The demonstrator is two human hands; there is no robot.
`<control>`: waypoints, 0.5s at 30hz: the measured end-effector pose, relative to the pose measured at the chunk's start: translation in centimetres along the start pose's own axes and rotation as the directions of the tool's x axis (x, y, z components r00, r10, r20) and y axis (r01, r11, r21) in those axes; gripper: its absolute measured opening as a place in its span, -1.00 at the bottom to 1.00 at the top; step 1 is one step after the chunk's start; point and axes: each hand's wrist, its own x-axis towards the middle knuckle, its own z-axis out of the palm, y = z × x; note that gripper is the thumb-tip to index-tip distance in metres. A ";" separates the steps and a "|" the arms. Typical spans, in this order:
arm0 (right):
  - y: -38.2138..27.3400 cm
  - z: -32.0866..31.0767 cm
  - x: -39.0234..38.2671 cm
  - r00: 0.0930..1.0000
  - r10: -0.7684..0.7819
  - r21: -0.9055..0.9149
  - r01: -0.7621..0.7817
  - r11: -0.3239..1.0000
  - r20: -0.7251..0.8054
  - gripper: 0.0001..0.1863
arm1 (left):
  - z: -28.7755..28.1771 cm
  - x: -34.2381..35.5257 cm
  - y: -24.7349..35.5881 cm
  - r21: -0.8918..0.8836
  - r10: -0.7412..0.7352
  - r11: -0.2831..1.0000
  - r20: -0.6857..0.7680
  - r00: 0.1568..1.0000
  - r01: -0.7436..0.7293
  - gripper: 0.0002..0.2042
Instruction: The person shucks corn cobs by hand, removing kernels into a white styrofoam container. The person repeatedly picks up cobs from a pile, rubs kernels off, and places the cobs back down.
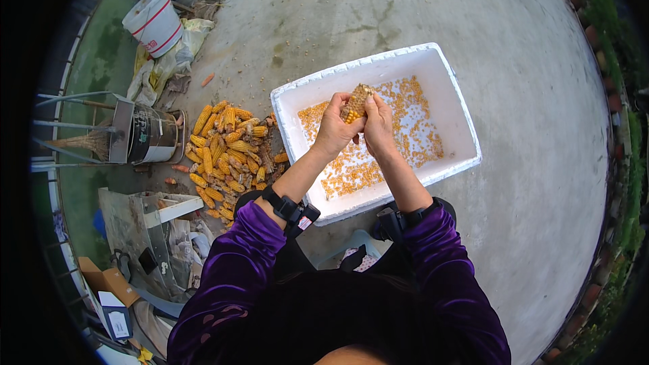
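Observation:
Both my hands are closed round one corn cob [357, 103], held over a white foam box [447, 74]. Much of the cob is bare, and yellow kernels remain near its lower end. My left hand [332, 125] grips its left side, while my right hand [378, 122] has the thumb pressed against its right side. Loose corn kernels [412, 111] lie scattered over the bottom of the box. A heap of dried corn cobs [226, 152] rests on the concrete just left of the box, several with full yellow rows.
White bucket [154, 23] and crumpled plastic sheeting [179, 54] stand at the upper left. Below them are a dark bucket [154, 135] and a broom [84, 140]. Boards and scraps [132, 230] lie near an open cardboard box [108, 282]. Plants and a brick edging [614, 103] run along the right.

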 end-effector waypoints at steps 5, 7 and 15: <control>-0.3 -0.5 0.0 0.998 0.005 0.106 -0.011 0.994 0.059 -0.70 | -0.6 0.2 0.2 -0.297 -0.068 0.951 0.075 0.995 0.088 -0.59; -0.7 -0.7 0.0 0.987 0.033 0.211 -0.066 0.975 0.159 -0.69 | -0.5 0.2 0.4 -0.233 -0.084 0.967 0.075 0.994 0.099 -0.58; 1.1 -0.7 0.0 0.942 -0.333 -0.384 0.321 0.866 0.037 -0.75 | -0.9 0.2 0.2 -0.267 -0.166 0.942 0.149 0.975 0.202 -0.54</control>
